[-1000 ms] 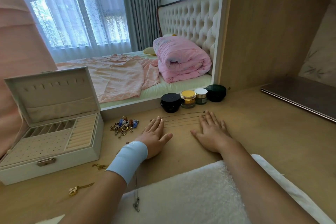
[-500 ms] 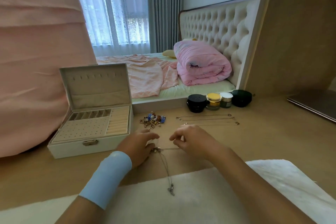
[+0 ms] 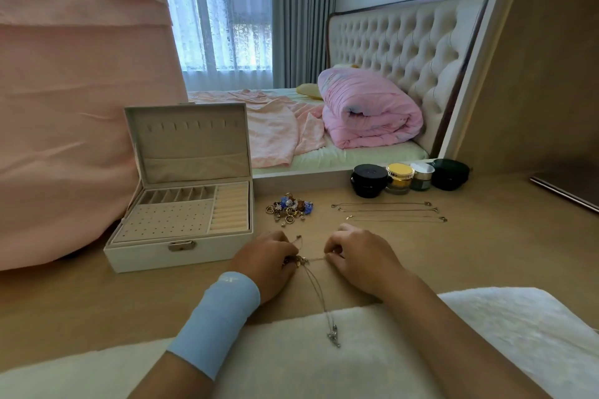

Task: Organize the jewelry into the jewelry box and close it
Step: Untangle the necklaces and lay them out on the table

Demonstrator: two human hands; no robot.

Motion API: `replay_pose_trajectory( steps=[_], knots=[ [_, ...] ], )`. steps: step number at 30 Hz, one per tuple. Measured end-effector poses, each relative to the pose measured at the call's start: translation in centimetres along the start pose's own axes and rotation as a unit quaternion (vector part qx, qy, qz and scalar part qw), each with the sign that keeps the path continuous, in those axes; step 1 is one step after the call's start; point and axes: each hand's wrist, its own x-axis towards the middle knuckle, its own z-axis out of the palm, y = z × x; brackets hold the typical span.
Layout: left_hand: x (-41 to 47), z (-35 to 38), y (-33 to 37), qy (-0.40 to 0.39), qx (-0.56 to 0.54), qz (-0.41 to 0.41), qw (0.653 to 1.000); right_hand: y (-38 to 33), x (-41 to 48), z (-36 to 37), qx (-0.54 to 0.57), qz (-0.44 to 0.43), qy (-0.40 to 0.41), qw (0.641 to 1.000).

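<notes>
Wooden table point(image 3: 486, 253) fills most of our view, with a bed point(image 3: 324, 155) beyond its far edge. A white fleecy cloth point(image 3: 486, 317) lies across the near edge, under both forearms.

Jewelry box point(image 3: 181, 223) sits on the table at far left. Its lid point(image 3: 188, 139) stands upright and open, and we see the ring rolls, a slotted row and a perforated panel.

Left hand point(image 3: 269, 266), with a blue wristband point(image 3: 217, 317) on the wrist, rests just right of the box's front corner. Its grip is closed around a bunch of tangled chains point(image 3: 301, 261). Right hand point(image 3: 359, 261) sits near it, grip pinching a strand of the same tangle at the fingertips.

4 jars point(image 3: 410, 176) stand in a row at the far edge. Thin chains point(image 3: 389, 212) lie stretched in parallel lines before them, apart from both hands. We note a pile of small pieces point(image 3: 289, 206) between the box and those chains.

From the tangle a strand trails onto the cloth and ends in a silver pendant point(image 3: 334, 335).
</notes>
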Motion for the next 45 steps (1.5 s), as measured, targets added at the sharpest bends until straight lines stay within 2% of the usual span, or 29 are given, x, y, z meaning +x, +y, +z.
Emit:
replay_pose_trajectory(
  steps=[2,6,17,21,24,28,33,37,40,43,45],
  knots=[
    [0.1,0.2,0.0,0.018,-0.006,0.006,1.0,-0.8,-0.3,-0.1,-0.006,-0.006,0.007,1.0],
    [0.3,0.4,-0.1,0.01,-0.003,0.029,1.0,-2.8,-1.0,-0.2,-0.024,-0.004,-0.033,0.999],
    [0.3,0.4,-0.2,0.014,-0.051,-0.01,0.999,-1.9,-1.3,-1.4,-0.114,0.01,-0.066,0.991],
    [0.3,0.3,0.0,0.023,-0.114,-0.037,0.992,-2.5,-1.1,-0.4,-0.03,0.019,-0.033,0.999],
    [0.3,0.3,0.1,0.025,-0.158,-0.052,0.986,-3.0,-0.8,0.6,-0.009,0.009,-0.006,1.0],
    [0.2,0.2,0.2,0.031,-0.201,-0.062,0.977,-2.7,-0.4,0.9,0.031,0.025,0.008,0.999],
    [0.3,0.2,0.1,0.038,-0.259,-0.072,0.962,-2.1,-0.6,0.6,0.133,0.059,0.016,0.989],
    [0.3,0.3,0.2,0.047,-0.302,-0.075,0.949,-2.4,-0.5,1.2,0.078,0.033,-0.013,0.996],
    [0.3,0.1,0.2,0.053,-0.356,-0.087,0.929,-2.3,-0.4,1.4,0.062,0.021,-0.001,0.998],
    [0.3,-0.1,0.2,0.04,-0.398,-0.104,0.911,-2.0,-0.4,1.4,0.164,0.027,-0.004,0.986],
    [0.4,-0.2,0.2,0.027,-0.437,-0.118,0.892,-1.8,-0.4,1.0,0.268,0.044,0.003,0.962]
  ],
)
